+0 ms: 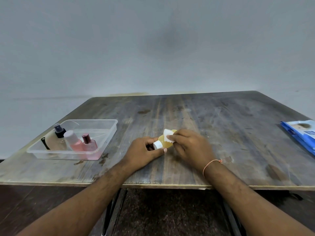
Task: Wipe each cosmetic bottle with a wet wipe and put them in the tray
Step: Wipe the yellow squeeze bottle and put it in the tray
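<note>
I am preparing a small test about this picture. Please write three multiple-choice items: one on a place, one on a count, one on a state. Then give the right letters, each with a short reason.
1. Where does the clear plastic tray stand on the table?
A. left side
B. right side
C. near edge, centre

2. How many bottles are in the tray?
A. one
B. two
C. four

3. What is the state of the yellow bottle?
A. standing in the tray
B. held and wiped
C. lying alone on the table

Answers: 1 A, the tray is left of both hands. 2 C, four bottles show inside it. 3 B, the left hand grips its white-capped end while the right hand presses a wet wipe on it.
</note>
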Action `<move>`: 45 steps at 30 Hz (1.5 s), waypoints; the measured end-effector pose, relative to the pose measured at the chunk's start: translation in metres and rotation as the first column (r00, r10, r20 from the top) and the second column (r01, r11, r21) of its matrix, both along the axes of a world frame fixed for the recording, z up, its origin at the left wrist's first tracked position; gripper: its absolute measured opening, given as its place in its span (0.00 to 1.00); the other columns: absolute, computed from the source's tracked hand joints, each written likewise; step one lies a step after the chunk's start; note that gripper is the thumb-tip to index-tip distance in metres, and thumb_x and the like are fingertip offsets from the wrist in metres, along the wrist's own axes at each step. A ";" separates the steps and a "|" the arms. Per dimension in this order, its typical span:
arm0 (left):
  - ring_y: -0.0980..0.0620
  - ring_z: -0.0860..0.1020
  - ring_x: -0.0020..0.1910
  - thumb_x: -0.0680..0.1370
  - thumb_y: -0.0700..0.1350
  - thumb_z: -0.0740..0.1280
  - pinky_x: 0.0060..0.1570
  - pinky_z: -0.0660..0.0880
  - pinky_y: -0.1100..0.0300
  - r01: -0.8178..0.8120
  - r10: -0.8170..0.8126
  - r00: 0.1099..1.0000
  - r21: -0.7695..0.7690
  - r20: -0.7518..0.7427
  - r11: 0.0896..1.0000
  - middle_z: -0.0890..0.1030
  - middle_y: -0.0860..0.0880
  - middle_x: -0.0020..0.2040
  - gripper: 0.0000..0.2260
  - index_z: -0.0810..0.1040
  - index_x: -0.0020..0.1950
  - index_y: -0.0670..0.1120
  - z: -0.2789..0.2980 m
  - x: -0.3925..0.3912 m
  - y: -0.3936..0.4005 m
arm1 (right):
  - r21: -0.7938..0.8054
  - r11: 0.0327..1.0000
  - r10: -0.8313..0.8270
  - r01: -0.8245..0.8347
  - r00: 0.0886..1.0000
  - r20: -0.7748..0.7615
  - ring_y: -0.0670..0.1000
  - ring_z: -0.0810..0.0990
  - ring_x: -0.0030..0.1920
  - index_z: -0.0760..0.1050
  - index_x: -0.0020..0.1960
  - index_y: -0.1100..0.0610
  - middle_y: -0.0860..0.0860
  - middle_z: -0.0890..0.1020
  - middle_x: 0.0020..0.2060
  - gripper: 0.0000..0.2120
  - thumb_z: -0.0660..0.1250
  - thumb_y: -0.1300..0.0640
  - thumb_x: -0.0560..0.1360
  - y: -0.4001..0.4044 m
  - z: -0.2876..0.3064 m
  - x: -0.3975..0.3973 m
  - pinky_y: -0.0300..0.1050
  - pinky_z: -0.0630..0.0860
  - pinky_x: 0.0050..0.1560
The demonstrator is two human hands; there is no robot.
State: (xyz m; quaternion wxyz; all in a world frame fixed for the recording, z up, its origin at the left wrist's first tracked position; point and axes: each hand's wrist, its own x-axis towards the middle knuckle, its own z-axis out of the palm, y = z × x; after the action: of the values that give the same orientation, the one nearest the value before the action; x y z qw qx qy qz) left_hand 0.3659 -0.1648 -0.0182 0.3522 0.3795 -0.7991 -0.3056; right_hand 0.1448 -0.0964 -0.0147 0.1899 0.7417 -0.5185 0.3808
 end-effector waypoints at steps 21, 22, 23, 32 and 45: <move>0.56 0.79 0.48 0.83 0.50 0.72 0.48 0.74 0.64 0.128 -0.088 0.978 -0.214 0.188 0.968 0.82 0.54 0.48 0.09 0.84 0.62 0.52 -0.004 -0.005 0.000 | 0.024 0.997 0.078 -0.077 0.995 -0.068 0.56 0.84 0.45 0.87 0.59 0.51 0.47 0.85 0.50 0.15 0.67 0.57 0.77 0.002 0.000 0.002 0.46 0.78 0.40; 0.56 0.79 0.46 0.83 0.50 0.72 0.48 0.76 0.61 0.112 -0.077 0.981 -0.204 0.176 0.973 0.83 0.54 0.48 0.08 0.84 0.60 0.51 -0.006 -0.005 -0.002 | 0.021 0.994 0.109 -0.107 0.989 -0.096 0.55 0.83 0.45 0.87 0.59 0.51 0.47 0.85 0.50 0.15 0.66 0.56 0.77 0.003 0.000 0.004 0.44 0.76 0.41; 0.55 0.80 0.45 0.82 0.50 0.73 0.47 0.76 0.59 0.100 -0.071 0.985 -0.186 0.154 0.978 0.83 0.53 0.47 0.07 0.84 0.59 0.52 -0.006 -0.005 -0.003 | 0.013 0.993 0.122 -0.121 0.986 -0.116 0.54 0.82 0.45 0.87 0.59 0.51 0.46 0.85 0.50 0.15 0.65 0.56 0.77 0.003 0.001 0.006 0.41 0.73 0.41; 0.60 0.81 0.43 0.85 0.48 0.69 0.47 0.76 0.61 0.095 -0.079 0.990 0.127 -0.121 0.987 0.86 0.57 0.44 0.07 0.85 0.62 0.53 -0.001 -0.004 -0.005 | -0.050 0.984 -0.168 0.172 0.984 0.065 0.59 0.83 0.42 0.86 0.60 0.52 0.49 0.85 0.48 0.14 0.73 0.61 0.75 -0.004 0.000 -0.003 0.46 0.75 0.33; 0.58 0.75 0.39 0.86 0.48 0.68 0.41 0.72 0.67 0.076 -0.043 0.983 0.186 -0.177 0.980 0.82 0.52 0.41 0.09 0.84 0.48 0.50 0.004 -0.005 0.000 | -0.109 0.991 0.073 -0.083 0.993 -0.094 0.57 0.84 0.43 0.86 0.61 0.52 0.49 0.86 0.49 0.14 0.69 0.58 0.77 -0.006 -0.006 0.003 0.50 0.80 0.37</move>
State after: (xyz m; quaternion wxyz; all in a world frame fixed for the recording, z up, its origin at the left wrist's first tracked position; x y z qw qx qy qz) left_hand 0.3610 -0.1653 -0.0141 0.3722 0.3597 -0.7436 -0.4232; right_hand 0.1474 -0.1021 -0.0203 0.2396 0.7658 -0.4576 0.3830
